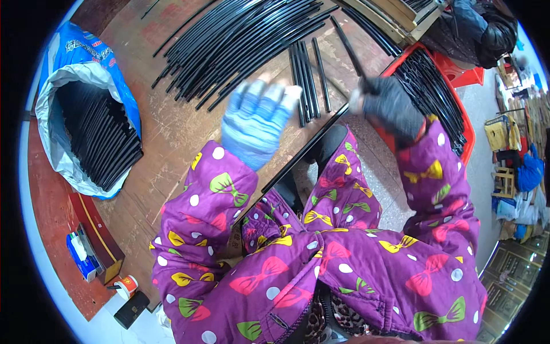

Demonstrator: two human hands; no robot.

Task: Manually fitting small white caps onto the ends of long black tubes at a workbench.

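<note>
My left hand (255,123), in a blue striped glove with bare fingertips, is over the table just in front of a wide spread of black rods (229,46). Its fingers are bent slightly and a little apart, and no rod shows in them. Several shorter-looking black rods (305,83) lie side by side to the right of its thumb. My right hand (395,109), in a dark glove and smeared by motion, is at the table's right edge. Its fingers close on one black rod (345,43) that slants up and away to the left.
On the left, an open blue-and-white sack (43,109) holds many black rods. A red crate (471,135) full of black rods stands at the right. Cardboard (401,17) lies at the far right; a tissue box (86,261) and paper cup (126,286) are lower left.
</note>
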